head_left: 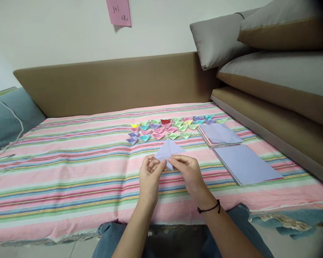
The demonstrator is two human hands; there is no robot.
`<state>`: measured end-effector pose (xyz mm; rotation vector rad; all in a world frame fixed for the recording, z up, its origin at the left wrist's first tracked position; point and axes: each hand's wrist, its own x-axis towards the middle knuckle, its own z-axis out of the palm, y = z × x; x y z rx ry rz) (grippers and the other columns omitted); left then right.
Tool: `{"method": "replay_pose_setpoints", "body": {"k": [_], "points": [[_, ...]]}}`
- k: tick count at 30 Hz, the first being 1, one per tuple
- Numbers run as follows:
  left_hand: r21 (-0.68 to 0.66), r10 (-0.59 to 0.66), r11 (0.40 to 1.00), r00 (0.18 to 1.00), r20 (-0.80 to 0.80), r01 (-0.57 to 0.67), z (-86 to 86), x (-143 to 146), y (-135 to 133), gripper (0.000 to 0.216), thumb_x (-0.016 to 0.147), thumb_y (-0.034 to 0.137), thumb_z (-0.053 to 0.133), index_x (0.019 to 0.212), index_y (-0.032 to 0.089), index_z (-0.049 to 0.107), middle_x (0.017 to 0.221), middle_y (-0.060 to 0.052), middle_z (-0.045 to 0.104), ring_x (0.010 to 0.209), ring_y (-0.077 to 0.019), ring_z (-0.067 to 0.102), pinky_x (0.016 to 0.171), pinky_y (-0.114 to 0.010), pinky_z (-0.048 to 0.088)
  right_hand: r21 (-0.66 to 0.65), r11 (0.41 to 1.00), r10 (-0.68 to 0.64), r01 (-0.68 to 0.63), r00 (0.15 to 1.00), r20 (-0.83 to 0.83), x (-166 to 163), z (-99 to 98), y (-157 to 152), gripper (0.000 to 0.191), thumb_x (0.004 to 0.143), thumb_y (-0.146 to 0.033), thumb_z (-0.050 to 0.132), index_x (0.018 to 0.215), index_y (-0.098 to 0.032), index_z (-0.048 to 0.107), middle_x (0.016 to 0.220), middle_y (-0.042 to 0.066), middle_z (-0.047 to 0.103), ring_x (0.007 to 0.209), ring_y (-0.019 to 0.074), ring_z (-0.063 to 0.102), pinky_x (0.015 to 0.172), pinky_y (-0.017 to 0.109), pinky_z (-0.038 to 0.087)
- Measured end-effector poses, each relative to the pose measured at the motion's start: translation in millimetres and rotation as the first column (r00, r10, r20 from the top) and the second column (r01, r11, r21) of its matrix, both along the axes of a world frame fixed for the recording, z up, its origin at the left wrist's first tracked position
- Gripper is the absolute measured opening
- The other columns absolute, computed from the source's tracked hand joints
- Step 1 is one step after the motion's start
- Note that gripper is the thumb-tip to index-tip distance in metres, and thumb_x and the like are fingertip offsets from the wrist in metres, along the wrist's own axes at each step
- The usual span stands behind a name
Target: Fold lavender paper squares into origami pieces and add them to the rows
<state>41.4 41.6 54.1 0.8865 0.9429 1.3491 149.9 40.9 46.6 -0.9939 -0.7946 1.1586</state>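
A light purple sheet of paper (169, 149), partly folded into a pointed shape, is held just above the striped cloth. My left hand (149, 176) pinches its lower left edge with thumb and fingers closed. My right hand (188, 172), with a black band at the wrist, pinches the lower right edge. Both hands meet at the paper's bottom corner.
Several small folded paper shapes (167, 128) in many colours lie in rows behind the hands. Two stacks of purple paper (244, 164) (219, 134) rest at the right. The striped cloth (70, 168) covers a bed; cushions (280, 71) are piled at the right, a pillow (8, 114) at the left.
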Motion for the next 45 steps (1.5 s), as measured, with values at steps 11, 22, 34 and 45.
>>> {"method": "replay_pose_setpoints", "body": {"k": [11,22,34,45], "points": [[0.410,0.259,0.911,0.835,-0.485,-0.044,13.0,-15,2,0.005,0.076,0.025,0.063,0.076,0.019,0.063,0.077,-0.002,0.063,0.073,-0.0152,0.060,0.067,-0.024,0.049,0.061,0.998,-0.010,0.007,0.998,0.060,2,-0.7,2,0.008,0.064,-0.028,0.073,0.068,-0.020,0.073,0.072,0.001,0.070,0.069,0.0169,0.061,0.065,0.029,0.047],[0.175,0.151,0.978,0.967,-0.205,-0.115,11.0,-22,13,0.016,0.062,0.023,0.075,0.071,0.014,0.066,0.068,-0.001,0.067,0.064,-0.0141,0.064,0.066,-0.026,0.053,-0.005,0.992,0.127,-0.127,0.987,0.095,3,-2.2,4,0.020,0.066,-0.036,0.071,0.068,-0.016,0.073,0.061,0.003,0.065,0.059,0.0156,0.057,0.060,0.030,0.049],[0.139,0.125,0.986,0.967,-0.220,-0.095,11.0,-21,11,0.017,0.059,0.023,0.077,0.068,0.012,0.068,0.066,-0.003,0.068,0.062,-0.0157,0.066,0.066,-0.027,0.056,0.017,0.999,0.050,-0.050,0.998,0.047,1,-0.1,4,0.016,0.066,-0.033,0.070,0.066,-0.017,0.072,0.056,-0.001,0.058,0.055,0.0123,0.048,0.054,0.027,0.040],[0.105,0.112,0.990,0.972,-0.208,-0.092,14.4,-16,7,0.019,0.057,0.024,0.079,0.067,0.012,0.068,0.064,-0.003,0.068,0.060,-0.0156,0.066,0.064,-0.028,0.057,0.073,0.996,-0.051,0.049,0.998,0.031,0,0.5,3,0.018,0.067,-0.032,0.070,0.057,-0.018,0.067,0.051,-0.002,0.052,0.052,0.0114,0.043,0.051,0.027,0.036]]}}
